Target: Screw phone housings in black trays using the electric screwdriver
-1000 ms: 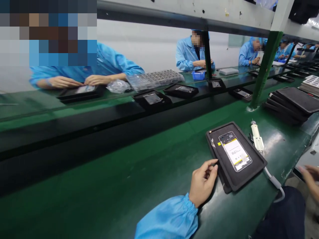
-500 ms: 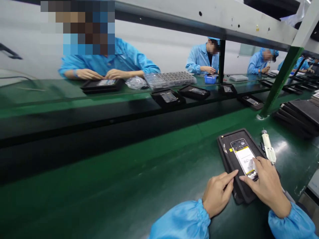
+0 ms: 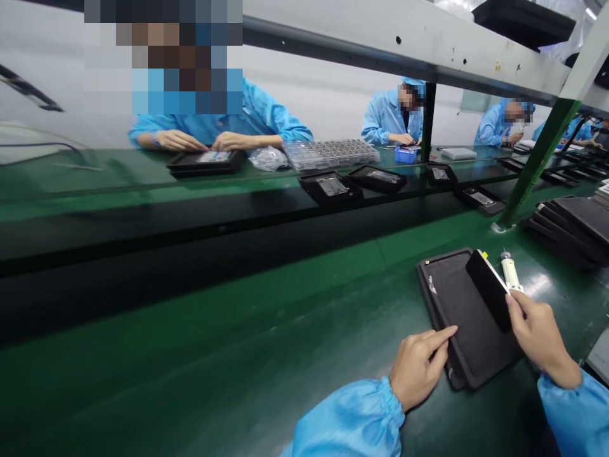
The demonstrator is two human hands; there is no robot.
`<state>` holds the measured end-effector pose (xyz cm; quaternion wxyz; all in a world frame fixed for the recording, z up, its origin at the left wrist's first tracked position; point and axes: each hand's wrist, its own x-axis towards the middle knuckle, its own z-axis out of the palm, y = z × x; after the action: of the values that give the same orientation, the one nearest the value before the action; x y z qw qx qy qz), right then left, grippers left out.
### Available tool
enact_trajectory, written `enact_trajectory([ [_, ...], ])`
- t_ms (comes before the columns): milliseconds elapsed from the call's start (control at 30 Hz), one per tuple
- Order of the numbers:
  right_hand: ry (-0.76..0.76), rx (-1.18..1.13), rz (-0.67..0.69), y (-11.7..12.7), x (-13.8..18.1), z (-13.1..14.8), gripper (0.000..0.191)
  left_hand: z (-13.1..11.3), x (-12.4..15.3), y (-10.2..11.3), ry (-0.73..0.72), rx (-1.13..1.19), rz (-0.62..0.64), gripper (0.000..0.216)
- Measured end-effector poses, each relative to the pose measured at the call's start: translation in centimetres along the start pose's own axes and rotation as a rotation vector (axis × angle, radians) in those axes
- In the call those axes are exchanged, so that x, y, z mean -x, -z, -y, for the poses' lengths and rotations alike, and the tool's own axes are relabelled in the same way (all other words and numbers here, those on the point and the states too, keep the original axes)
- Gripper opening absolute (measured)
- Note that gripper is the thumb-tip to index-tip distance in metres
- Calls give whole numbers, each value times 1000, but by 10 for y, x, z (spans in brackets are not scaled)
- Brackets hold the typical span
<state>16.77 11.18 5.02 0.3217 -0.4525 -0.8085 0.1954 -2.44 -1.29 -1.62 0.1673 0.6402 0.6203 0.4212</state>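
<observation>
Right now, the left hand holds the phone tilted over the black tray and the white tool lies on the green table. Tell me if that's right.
Wrong hand: the head view shows the right hand holding the phone tilted over the black tray; the white tool lies on the green table.

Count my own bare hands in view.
2. The left hand has its index fingertip at the left rim of the black rectangular tray; the right hand grips the black, pale-edged phone, tilted up over that tray. Some right-hand fingers are hidden behind the phone.
</observation>
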Motion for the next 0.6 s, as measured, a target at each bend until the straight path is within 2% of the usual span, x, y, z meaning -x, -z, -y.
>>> enact_trajectory([
  [67,-170,-268,17,-3,-3,-3,51,1,0,0,-2,8,1,37],
  [167,-390,-627,64,-20,0,1,62,2,-1,0,-7,27,6,37],
  [267,-488,-824,116,-36,6,9,66,3,-3,1,-15,32,2,37],
  [367,-506,-863,110,-40,7,11,64,2,-4,2,-20,28,5,37],
  [500,-451,-707,27,-38,5,5,65,0,-3,3,-12,16,24,37],
  [600,-395,-615,58,-35,4,1,64,1,-2,3,-9,25,29,37],
])
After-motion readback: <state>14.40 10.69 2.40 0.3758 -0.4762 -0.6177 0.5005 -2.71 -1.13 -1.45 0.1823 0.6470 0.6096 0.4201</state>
